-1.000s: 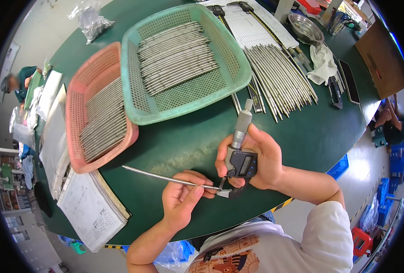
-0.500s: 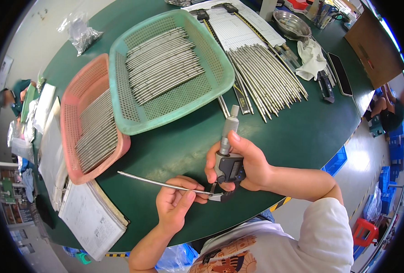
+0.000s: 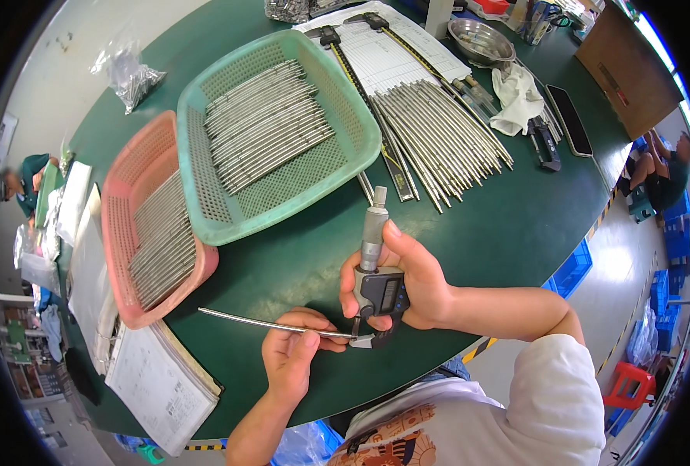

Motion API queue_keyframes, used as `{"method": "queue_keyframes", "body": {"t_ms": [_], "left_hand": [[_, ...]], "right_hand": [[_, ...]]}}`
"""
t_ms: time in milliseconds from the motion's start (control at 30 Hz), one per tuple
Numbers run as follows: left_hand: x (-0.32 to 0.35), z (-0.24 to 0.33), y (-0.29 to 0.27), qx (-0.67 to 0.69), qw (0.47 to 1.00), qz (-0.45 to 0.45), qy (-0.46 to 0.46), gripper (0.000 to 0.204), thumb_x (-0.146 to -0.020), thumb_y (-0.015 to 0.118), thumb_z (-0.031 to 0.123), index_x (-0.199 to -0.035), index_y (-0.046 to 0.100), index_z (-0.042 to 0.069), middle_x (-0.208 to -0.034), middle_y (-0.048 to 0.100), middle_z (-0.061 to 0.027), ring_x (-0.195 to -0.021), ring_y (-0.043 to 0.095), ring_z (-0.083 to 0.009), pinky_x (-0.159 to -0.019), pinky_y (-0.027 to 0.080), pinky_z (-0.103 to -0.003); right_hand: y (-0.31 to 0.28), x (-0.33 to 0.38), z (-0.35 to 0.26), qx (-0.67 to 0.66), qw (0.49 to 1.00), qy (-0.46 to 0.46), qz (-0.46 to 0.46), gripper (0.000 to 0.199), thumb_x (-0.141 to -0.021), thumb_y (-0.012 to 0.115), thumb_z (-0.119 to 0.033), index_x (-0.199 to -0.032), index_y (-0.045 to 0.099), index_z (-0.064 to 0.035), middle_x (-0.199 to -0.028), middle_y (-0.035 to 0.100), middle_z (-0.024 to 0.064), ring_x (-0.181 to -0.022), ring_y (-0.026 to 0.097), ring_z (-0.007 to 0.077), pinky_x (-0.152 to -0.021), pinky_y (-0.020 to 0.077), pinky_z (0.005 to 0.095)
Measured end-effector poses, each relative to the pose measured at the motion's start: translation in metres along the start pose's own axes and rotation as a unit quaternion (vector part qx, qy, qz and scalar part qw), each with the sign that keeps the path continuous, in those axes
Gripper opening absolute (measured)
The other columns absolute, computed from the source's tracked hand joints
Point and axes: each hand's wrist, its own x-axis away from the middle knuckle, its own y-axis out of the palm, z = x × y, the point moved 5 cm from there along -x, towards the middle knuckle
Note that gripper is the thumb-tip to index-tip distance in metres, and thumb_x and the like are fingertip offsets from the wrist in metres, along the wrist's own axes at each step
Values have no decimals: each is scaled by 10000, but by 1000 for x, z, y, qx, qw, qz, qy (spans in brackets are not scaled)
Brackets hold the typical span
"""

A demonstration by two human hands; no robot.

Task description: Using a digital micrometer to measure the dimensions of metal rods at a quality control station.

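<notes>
View shifted, left hand (image 3: 289, 361) pinching rod (image 3: 240, 318), right hand (image 3: 424, 291) gripping micrometer (image 3: 373, 286) (display (image 3: 391, 293) unreadable)

Left grip (image 3: 289, 359) pinched, right grip (image 3: 421, 283) curled

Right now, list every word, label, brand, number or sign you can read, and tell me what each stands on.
None can be read clearly.
Micrometer in the right hand: display figures too small.
Binder page: fine print, too small.
White sheet under the calipers: ruled grid, entries too small.
Cardboard box: reddish mark, too blurred.
Shirt print: a picture shows; any lettering is unreadable.
</notes>
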Motion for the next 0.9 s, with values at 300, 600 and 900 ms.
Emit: {"method": "queue_keyframes", "body": {"t_ms": [300,600,900], "left_hand": [[1,-2,-5,-10,999,36,-10,157,-821,488,109,-872,471,-38,-803,533,-137,-672,582,-198,-613,502,-289],[1,-2,-6,32,999,13,-25,198,-817,485,91,-953,434,-44,-856,537,-151,-747,574,-208,-662,494,-304],[1,-2,-3,47,998,-30,-27,212,-808,484,71,-975,421,-43,-894,529,-157,-804,565,-219,-693,493,-314]], "right_hand": [[2,-2,1,20,1000,-11,4,634,-796,198,-589,-817,505,-34,-670,551,97,-434,431,136,-419,358,229],[-2,-4,4,-40,998,42,29,613,-834,122,-502,-835,503,-22,-675,550,119,-419,436,153,-395,362,234],[-1,-3,3,-65,998,24,6,574,-817,212,-500,-839,502,-5,-687,555,133,-416,450,151,-393,367,228]]}}
